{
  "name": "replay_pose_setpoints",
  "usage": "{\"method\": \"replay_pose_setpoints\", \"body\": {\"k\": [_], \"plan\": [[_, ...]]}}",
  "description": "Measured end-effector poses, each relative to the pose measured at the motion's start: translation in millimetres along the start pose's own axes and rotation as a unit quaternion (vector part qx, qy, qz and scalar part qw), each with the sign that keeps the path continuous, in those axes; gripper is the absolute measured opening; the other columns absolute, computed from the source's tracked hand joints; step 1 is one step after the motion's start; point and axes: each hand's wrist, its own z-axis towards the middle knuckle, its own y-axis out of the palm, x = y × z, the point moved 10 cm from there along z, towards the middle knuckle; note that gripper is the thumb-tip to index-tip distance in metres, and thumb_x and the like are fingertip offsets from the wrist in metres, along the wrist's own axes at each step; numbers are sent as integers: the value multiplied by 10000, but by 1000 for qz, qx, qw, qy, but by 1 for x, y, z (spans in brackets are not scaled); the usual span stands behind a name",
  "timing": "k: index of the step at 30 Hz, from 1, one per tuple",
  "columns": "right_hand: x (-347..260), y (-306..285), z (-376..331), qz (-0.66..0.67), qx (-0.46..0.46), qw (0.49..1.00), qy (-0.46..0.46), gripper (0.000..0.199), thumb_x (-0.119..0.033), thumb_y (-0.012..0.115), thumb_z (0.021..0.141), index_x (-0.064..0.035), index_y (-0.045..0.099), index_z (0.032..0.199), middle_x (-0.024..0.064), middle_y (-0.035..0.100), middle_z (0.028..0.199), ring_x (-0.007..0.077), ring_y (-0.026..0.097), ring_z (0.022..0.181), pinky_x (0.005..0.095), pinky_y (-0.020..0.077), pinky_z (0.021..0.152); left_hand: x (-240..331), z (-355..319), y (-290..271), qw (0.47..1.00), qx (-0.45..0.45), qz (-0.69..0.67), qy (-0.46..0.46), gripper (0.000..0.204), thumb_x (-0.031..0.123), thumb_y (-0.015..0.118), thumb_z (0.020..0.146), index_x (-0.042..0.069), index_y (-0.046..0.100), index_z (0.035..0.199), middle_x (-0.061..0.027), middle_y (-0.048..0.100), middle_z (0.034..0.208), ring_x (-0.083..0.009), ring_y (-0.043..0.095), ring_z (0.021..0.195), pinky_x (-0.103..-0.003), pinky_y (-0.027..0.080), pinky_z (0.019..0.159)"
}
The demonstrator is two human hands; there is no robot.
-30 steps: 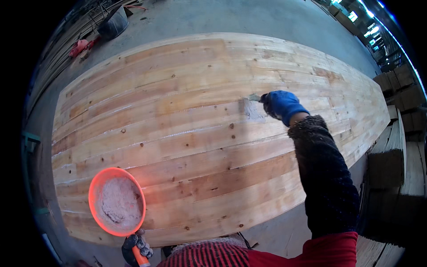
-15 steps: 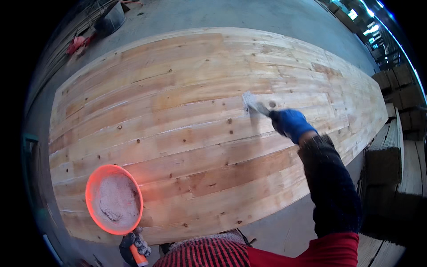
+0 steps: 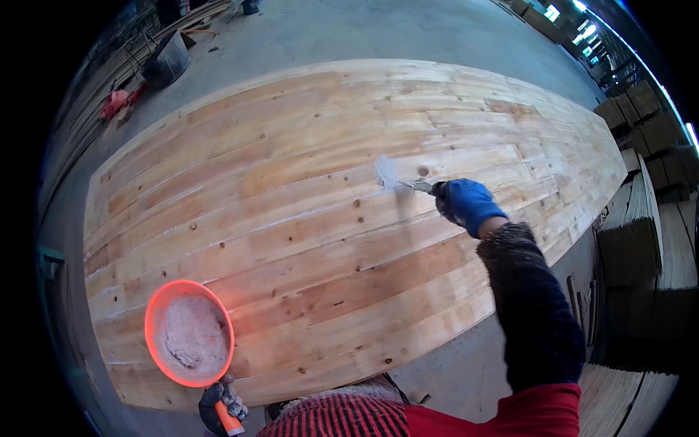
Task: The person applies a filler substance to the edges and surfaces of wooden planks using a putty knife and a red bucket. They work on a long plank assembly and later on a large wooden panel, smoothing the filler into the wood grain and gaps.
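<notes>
A large panel of glued pale wood boards (image 3: pixel 306 218) fills the middle of the view. My right hand (image 3: pixel 466 204), in a blue glove with a dark sleeve, grips a putty knife (image 3: pixel 397 178) whose blade lies flat on the panel beside a dark knot, over a whitish smear of filler. My left hand (image 3: pixel 222 404), in a dark glove, holds the orange handle of a round orange bowl (image 3: pixel 154 331) of grey-white filler paste above the panel's near left corner.
Grey concrete floor surrounds the panel. Stacks of wood boards (image 3: pixel 648 240) stand at the right, more stacks at the far right. A dark bucket (image 3: pixel 166 62) and a red object (image 3: pixel 116 102) lie at the far left.
My right hand has carried the putty knife across the panel near the knot, leaving a whitish smear. The orange bowl in my left hand has stayed near the panel's near left corner.
</notes>
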Motion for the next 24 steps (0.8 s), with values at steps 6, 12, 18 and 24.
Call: {"method": "replay_pose_setpoints", "body": {"k": [6,12,18,24], "plan": [[-35,-10,-7,-18,16,998,-66,216,-172,542,813,-125,729,911,155,707,921,334,690,874,450,545,737,3,-2,-2,999,16,22,17,359,269,515,937,29,536,1203,-15,547,706,-184,558,548,-413,467,487],[-65,43,13,78,48,996,-10,239,-181,522,849,-90,718,953,158,702,983,338,683,929,451,543,780,4,2,0,999,-2,41,25,360,273,526,930,16,536,1182,-20,559,702,-184,581,557,-422,493,488],[-54,-27,14,5,74,997,-38,224,-196,560,821,-101,738,919,162,711,895,345,696,862,451,556,748,0,1,5,999,-6,42,30,359,266,527,927,16,540,1185,-16,569,707,-185,585,558,-404,486,480],[-60,14,15,-4,10,999,-50,224,-207,569,810,-118,736,930,173,684,1055,341,662,991,450,523,846,-5,1,-10,1000,6,12,26,356,259,527,925,28,556,1193,-15,578,708,-191,582,548,-426,502,506]]}}
